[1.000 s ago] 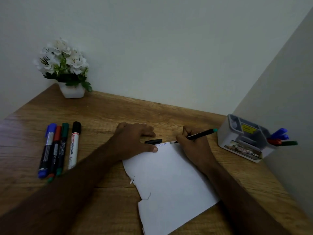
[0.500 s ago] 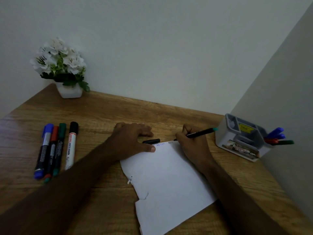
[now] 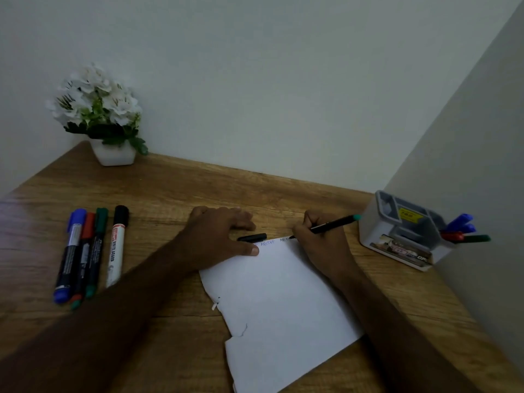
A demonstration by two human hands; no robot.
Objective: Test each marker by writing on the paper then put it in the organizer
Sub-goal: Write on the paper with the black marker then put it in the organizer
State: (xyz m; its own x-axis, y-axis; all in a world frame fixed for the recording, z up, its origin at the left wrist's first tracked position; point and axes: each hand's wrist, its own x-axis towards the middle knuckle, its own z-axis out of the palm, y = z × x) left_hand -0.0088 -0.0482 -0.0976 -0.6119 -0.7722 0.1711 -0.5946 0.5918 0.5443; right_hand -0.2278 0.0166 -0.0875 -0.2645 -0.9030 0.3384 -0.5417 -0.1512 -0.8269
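light: dim, flat, bluish cast | glare: pale sheen on the table (image 3: 19, 219) at the left edge of the frame | shadows: soft, faint beside the organizer (image 3: 402, 231) at right | blur: forearms at lower frame smeared, dark | distortion: wide-angle bending toward edges

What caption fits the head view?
Right hand tests a green-ended pen on paper; left hand steadies the sheet.

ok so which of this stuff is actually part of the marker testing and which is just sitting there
Part of the job:
- green-ended pen, gripped by right hand
- its black cap
- paper, pressed by left hand
- four markers waiting
- grey organizer, with markers already inside

Just lying about:
- white flower pot
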